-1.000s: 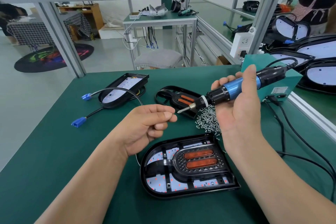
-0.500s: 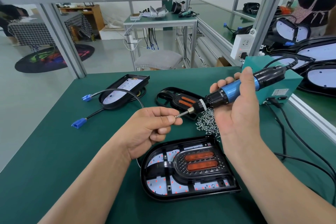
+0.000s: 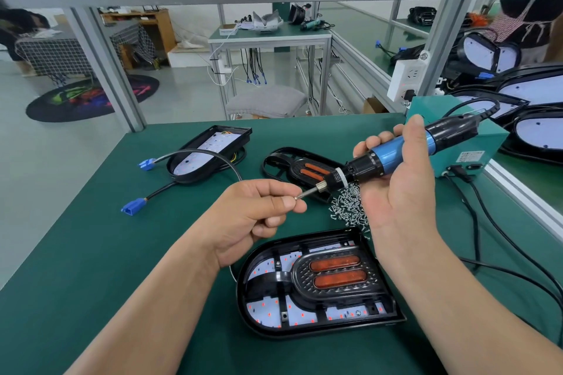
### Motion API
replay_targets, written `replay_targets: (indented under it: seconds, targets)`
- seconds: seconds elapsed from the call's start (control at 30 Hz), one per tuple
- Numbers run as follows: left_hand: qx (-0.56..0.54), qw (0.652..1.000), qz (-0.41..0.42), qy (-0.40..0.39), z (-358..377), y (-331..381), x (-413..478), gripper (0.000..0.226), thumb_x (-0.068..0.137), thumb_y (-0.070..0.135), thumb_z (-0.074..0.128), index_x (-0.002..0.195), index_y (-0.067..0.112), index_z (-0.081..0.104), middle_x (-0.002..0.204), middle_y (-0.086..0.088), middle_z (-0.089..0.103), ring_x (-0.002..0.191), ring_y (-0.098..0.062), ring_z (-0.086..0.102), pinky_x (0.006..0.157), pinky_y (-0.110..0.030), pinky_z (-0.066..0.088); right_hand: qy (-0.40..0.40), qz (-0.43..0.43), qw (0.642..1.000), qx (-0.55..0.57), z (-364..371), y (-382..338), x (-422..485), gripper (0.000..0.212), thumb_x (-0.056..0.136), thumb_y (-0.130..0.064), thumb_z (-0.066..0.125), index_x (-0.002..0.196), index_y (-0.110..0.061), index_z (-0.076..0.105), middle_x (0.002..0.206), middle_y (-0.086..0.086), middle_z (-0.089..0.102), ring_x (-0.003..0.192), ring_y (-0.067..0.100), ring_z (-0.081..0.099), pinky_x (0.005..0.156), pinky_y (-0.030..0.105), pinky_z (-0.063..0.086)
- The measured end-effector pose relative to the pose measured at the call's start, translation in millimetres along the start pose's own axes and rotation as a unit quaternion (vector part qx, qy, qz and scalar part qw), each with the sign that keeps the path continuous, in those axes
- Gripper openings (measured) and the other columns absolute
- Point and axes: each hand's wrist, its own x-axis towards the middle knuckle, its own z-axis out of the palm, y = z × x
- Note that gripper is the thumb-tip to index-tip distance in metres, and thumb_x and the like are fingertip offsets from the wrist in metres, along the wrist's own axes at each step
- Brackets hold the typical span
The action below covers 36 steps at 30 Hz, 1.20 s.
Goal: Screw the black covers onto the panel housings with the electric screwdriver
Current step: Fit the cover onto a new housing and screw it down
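Left hand [image 3: 253, 216]: thumb and forefinger drawn narrow, pinching a small screw [image 3: 296, 197] against the bit tip; other fingers curled beneath
Right hand [image 3: 396, 192]: fingers and thumb wrapped round the blue barrel of the electric screwdriver [image 3: 393, 154]; tool tilted, bit aimed at the left fingertips, cord leaving behind the right thumb
Panel housing [image 3: 242, 289]: flat on the green table [image 3: 91, 268], below both sets of fingers, touched by neither
Black cover [image 3: 301, 271]: seated in that housing, two orange lenses upward
Loose screws [image 3: 347, 207]: heap just under the right fingers, near the housing's far edge
Spare cover [image 3: 292, 164]: just beyond the left fingertips, behind the bit
Far housing [image 3: 207, 149]: well beyond the left knuckles, with cable and blue connectors [image 3: 134, 207]
Teal box [image 3: 481, 143]: behind the right fingers
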Motion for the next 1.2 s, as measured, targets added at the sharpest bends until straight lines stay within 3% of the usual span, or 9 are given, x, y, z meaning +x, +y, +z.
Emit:
replay_targets:
  seconds: [0.37, 0.57, 0.73, 1.03, 1.2]
  targets:
    - [0.004, 1.0, 0.003, 0.01, 0.4, -0.8, 0.0, 0.016, 0.094, -0.006, 0.069, 0.102, 0.005, 0.077, 0.099, -0.022, 0.075, 0.053, -0.008, 0.044, 0.043, -0.014, 0.033, -0.001, 0.0, 1.0, -0.006, -0.7, 1.4, -0.3, 0.032, 0.1, -0.035, 0.074, 0.114, -0.013, 0.056, 0.081, 0.001, 0.062, 0.073, 0.017, 0.062, 0.083, 0.038, 0.058]
    - [0.055, 0.997, 0.023, 0.048, -1.8, -3.5, 3.2, 0.023, 0.08, 0.007, 0.077, 0.103, 0.004, 0.076, 0.103, -0.024, 0.078, 0.052, -0.007, 0.045, 0.043, -0.014, 0.033, -0.004, -0.007, 1.0, -0.03, -0.2, 3.9, -0.5, 0.029, 0.102, -0.031, 0.072, 0.116, -0.011, 0.056, 0.086, 0.004, 0.059, 0.076, 0.019, 0.061, 0.084, 0.038, 0.058]
    - [0.073, 0.996, 0.039, 0.044, -4.6, -2.9, 3.1, 0.015, 0.082, 0.01, 0.077, 0.094, 0.017, 0.083, 0.102, -0.021, 0.079, 0.052, -0.007, 0.045, 0.044, -0.014, 0.034, 0.001, 0.027, 1.0, -0.01, -1.9, 2.1, 1.3, 0.015, 0.102, -0.019, 0.069, 0.105, -0.01, 0.058, 0.085, 0.006, 0.06, 0.078, 0.023, 0.061, 0.089, 0.042, 0.059]
    - [0.055, 0.998, 0.034, 0.018, -3.9, -0.8, 0.1, 0.023, 0.085, 0.008, 0.075, 0.107, 0.005, 0.072, 0.099, -0.021, 0.077, 0.054, -0.009, 0.044, 0.045, -0.015, 0.032, -0.146, 0.023, 0.989, -0.011, -0.5, -4.3, 0.2, 0.007, 0.104, -0.016, 0.059, 0.11, -0.015, 0.056, 0.089, 0.003, 0.059, 0.082, 0.02, 0.059, 0.091, 0.039, 0.053]
    - [0.097, 0.991, 0.074, 0.057, -3.7, -0.3, 0.7, 0.022, 0.084, 0.013, 0.076, 0.106, 0.009, 0.072, 0.098, -0.02, 0.079, 0.053, -0.008, 0.045, 0.048, -0.015, 0.036, -0.067, 0.018, 0.997, -0.029, -1.8, 4.7, 3.8, 0.014, 0.105, -0.019, 0.066, 0.11, -0.013, 0.055, 0.09, 0.005, 0.063, 0.082, 0.021, 0.066, 0.088, 0.042, 0.059]
